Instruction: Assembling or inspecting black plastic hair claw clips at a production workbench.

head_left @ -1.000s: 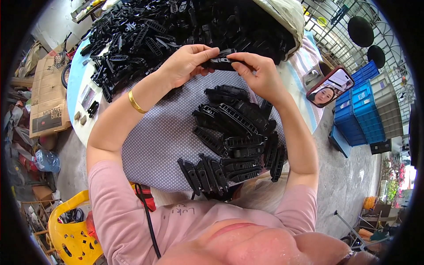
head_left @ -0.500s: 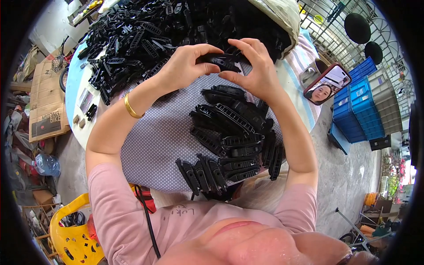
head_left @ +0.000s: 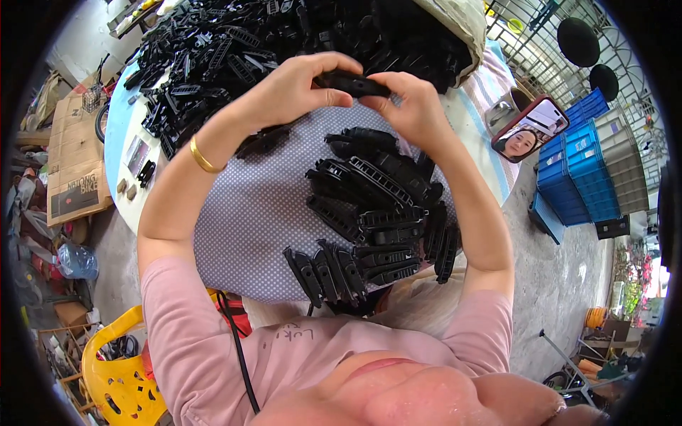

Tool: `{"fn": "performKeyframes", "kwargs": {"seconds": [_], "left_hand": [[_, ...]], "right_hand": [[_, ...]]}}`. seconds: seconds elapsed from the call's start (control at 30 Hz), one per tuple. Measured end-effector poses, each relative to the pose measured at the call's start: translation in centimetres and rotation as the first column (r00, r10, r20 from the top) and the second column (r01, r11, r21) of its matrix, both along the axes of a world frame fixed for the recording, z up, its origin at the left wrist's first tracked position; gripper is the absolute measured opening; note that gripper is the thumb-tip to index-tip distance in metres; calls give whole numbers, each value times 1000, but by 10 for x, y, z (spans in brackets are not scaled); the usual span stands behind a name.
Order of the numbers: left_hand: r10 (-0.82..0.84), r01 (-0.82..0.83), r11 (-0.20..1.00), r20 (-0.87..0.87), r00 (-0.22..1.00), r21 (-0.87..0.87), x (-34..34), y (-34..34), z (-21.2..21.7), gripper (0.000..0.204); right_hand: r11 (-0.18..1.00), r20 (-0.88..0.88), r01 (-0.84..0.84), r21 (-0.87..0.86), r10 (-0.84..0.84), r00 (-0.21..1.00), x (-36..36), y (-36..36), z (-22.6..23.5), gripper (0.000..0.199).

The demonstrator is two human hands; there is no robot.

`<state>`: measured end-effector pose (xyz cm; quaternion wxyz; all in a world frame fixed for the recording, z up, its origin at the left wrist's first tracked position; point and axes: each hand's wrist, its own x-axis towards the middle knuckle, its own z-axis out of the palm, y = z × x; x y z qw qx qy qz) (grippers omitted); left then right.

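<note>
Concrete floor [head_left: 547,298] stretches away to the right, blue crates [head_left: 572,170] stacked upon it, a yellow chair [head_left: 128,373] down at the left, and centre stage goes to this dotted grey cloth [head_left: 238,220]. Up top, a great heap of loose black parts [head_left: 213,64] sprawls across the far side, a pale sack [head_left: 465,25] bordering it on the right. And now to the hands! Left hand [head_left: 302,89] has one end of a long black piece [head_left: 355,86] pinched between thumb and fingers; right hand [head_left: 412,106] has the other, thumb on the near side. So both grips are closed on the same piece, held up at the near edge of the heap, a smooth, dark face showing. Moulded plastic by the look of it: light, I'd judge, and stiff, with a surface that may slide a little under dry fingertips. Those thin ladder-like ribs on the similar pieces [head_left: 383,181] look likeliest to snap, so the ends are the sensible hold, right where these fingers sit, no hard squeeze needed. Closer in, those similar pieces lie grouped on the cloth, some side by side, others overlapping, while a phone [head_left: 529,131] leans off to the right.
</note>
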<state>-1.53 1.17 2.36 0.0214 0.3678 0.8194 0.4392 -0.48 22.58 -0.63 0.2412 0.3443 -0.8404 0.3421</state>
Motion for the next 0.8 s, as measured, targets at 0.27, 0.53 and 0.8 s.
{"fn": "performKeyframes", "kwargs": {"seconds": [0.27, 0.53, 0.8], "left_hand": [[108, -205, 728, -186, 977, -654, -6, -25, 17, 33], [92, -290, 647, -306, 948, -705, 0, -18, -9, 26], [168, -167, 986, 44, 985, -10, -17, -11, -6, 26]], "right_hand": [[958, 393, -158, 241, 53, 918, -11, 21, -11, 25], [981, 309, -128, 147, 78, 948, -20, 26, -8, 23], [876, -76, 351, 330, -346, 935, -38, 55, -19, 29]]}}
